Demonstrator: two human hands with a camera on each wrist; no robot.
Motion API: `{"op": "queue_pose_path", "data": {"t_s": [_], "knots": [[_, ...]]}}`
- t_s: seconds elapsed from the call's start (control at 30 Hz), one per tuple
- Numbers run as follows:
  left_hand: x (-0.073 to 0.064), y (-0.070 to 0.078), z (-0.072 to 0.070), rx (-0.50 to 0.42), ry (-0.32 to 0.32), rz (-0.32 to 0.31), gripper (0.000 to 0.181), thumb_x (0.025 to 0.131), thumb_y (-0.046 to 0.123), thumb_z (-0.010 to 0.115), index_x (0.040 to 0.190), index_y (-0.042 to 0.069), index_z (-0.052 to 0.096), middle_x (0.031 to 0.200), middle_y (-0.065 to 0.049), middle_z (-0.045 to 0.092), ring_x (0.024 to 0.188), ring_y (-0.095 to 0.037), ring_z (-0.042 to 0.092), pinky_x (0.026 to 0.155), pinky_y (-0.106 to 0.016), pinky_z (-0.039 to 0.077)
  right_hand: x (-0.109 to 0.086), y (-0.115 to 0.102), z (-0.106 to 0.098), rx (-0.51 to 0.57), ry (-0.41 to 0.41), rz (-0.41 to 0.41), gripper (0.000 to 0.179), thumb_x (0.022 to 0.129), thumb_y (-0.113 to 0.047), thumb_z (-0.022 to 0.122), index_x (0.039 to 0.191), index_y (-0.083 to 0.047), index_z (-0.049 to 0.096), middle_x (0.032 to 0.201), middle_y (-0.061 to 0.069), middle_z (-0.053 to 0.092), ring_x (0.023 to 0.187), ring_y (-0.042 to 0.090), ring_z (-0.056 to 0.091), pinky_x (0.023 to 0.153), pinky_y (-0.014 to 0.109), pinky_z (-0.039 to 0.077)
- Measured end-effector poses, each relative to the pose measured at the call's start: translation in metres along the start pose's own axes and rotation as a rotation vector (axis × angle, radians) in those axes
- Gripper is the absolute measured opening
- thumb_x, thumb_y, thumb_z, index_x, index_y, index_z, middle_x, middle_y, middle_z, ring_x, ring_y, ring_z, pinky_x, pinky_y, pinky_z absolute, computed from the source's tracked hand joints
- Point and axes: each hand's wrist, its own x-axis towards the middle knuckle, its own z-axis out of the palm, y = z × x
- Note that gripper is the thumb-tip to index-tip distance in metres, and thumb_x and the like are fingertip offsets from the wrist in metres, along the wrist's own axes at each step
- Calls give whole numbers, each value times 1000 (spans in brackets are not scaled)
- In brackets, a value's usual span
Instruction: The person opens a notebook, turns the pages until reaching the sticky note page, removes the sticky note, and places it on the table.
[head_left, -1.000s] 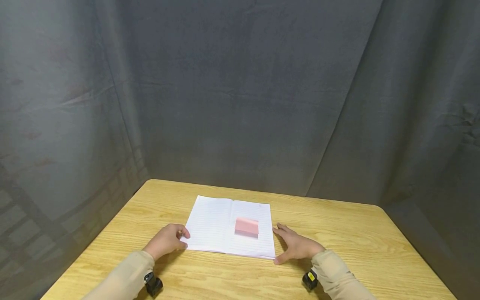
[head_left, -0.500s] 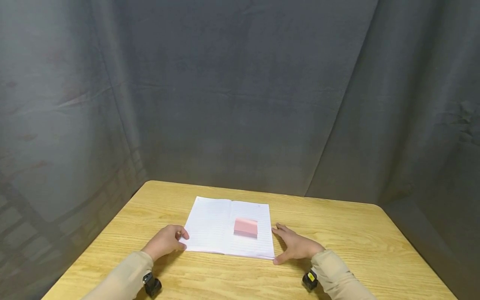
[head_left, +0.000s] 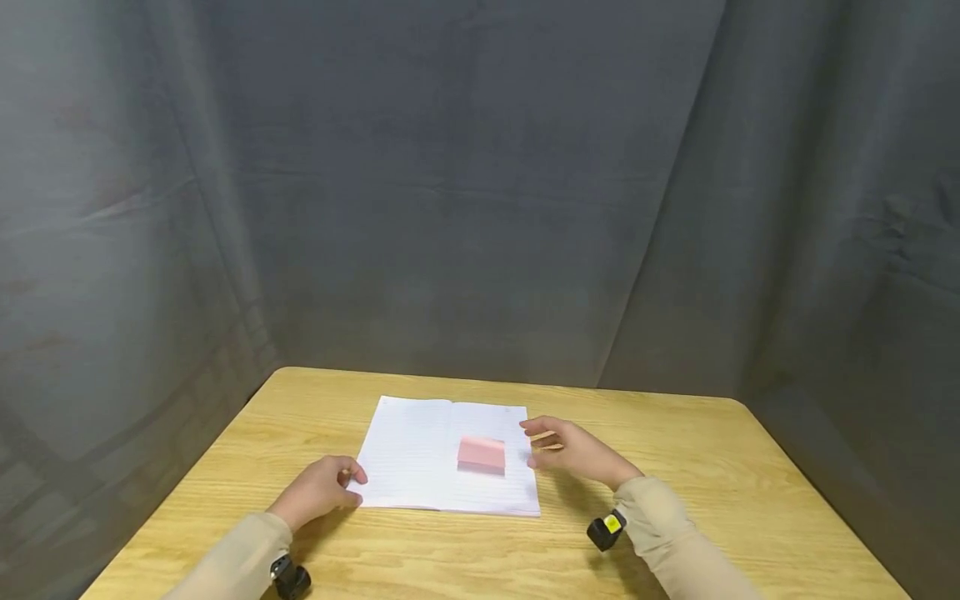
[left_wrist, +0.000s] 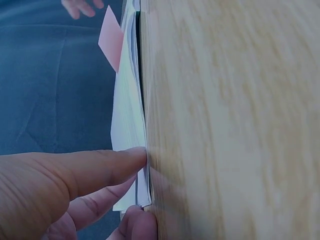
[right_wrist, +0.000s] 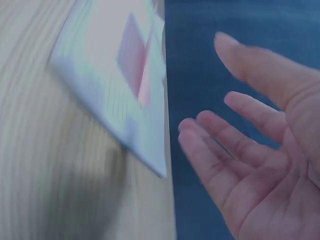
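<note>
An open lined notebook (head_left: 408,454) lies flat on the wooden table. On its right page sits a pink sticky note (head_left: 482,454), one part of it standing up off the paper, as the right wrist view shows. My left hand (head_left: 318,492) holds the notebook's near left corner, with thumb and curled fingers on its edges; in the left wrist view the thumb (left_wrist: 120,165) overlaps the page edge. Raised beside the right page, my right hand (head_left: 581,450) has its fingers spread and relaxed, holding nothing. Its fingertips overlap the page's right edge in the head view.
The wooden table (head_left: 660,458) has rounded far corners. Grey cloth (head_left: 450,208) hangs behind it and along both sides. A small black camera is strapped on each wrist, below the beige sleeves (head_left: 667,533).
My right hand has let go of the notebook's right edge and risen up and forward. The left hand keeps its place at the left corner. The head view has shifted slightly.
</note>
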Motion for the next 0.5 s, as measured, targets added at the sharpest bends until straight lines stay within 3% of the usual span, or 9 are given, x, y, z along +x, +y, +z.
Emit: {"op": "queue_pose_path", "data": {"t_s": [0.17,0.33,0.5], "knots": [[-1,-1,0,-14,2,-6,20,74,2,78,89,9,66,78,-5,49,72,-20,45,63,-31,36,17,2,14,106,32,18,48,89,-7,68,132,5,51,123,29,54,104,34,61,83,31,54],[-1,0,0,-13,12,9,21,74,2,78,89,9,66,78,-5,49,72,-19,45,63,-31,36,29,13,25,170,24,55,48,84,1,71,128,11,52,114,27,56,100,30,64,81,29,55],[-1,1,0,-11,18,27,21,74,2,78,89,9,66,78,-5,49,72,-19,44,63,-31,36,36,19,33,137,55,88,45,78,6,75,119,10,57,105,23,61,94,25,64,80,28,54]]}}
